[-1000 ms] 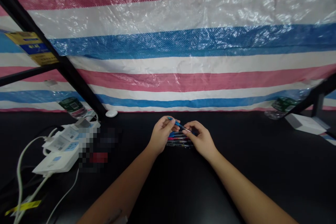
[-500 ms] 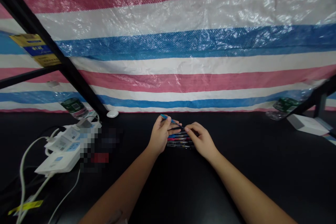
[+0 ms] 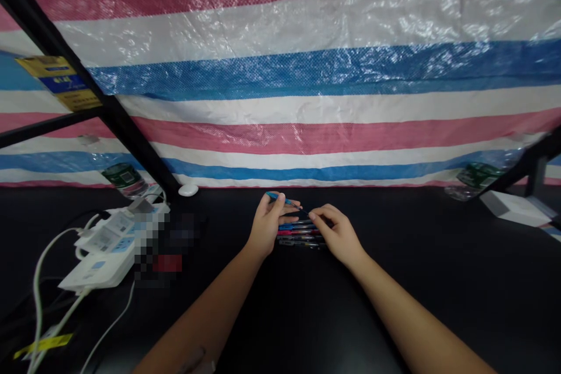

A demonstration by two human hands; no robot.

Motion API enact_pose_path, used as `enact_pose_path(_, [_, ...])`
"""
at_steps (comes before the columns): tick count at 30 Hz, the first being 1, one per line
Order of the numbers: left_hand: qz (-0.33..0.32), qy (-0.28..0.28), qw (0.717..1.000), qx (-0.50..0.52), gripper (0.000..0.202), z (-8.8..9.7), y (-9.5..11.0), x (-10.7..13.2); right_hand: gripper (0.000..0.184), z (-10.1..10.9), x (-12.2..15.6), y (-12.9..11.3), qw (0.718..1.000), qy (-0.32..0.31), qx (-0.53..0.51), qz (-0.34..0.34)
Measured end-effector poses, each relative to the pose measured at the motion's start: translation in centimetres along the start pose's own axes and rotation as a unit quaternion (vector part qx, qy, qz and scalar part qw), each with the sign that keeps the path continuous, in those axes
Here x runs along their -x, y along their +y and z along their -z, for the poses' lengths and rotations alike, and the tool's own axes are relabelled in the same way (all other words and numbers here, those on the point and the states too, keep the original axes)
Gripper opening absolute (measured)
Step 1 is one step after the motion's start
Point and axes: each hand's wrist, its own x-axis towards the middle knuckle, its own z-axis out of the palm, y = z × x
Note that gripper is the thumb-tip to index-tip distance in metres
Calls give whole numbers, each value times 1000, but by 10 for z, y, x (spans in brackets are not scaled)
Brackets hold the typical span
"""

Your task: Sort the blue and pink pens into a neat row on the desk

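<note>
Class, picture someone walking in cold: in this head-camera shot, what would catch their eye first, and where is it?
A huge red, white and blue striped tarpaulin fills the upper view behind a black table. At lower centre, the left hand pinches a blue pen above a row of coloured pens, with the right hand beside them. Far left sits a white power strip.

Left hand (image 3: 266, 228) pinches blue pen (image 3: 280, 198) above row of pens (image 3: 300, 232)
</note>
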Motion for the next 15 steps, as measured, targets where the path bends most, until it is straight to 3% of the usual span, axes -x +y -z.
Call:
enact_pose_path(8, [-14,-5,999,-39,39,-1,5,1,27,1,-1,-3,1000,0,14,16])
enact_pose_path(15, [-11,-44,997,-60,31,-5,2,5,23,4,0,-5,999,-13,9,47])
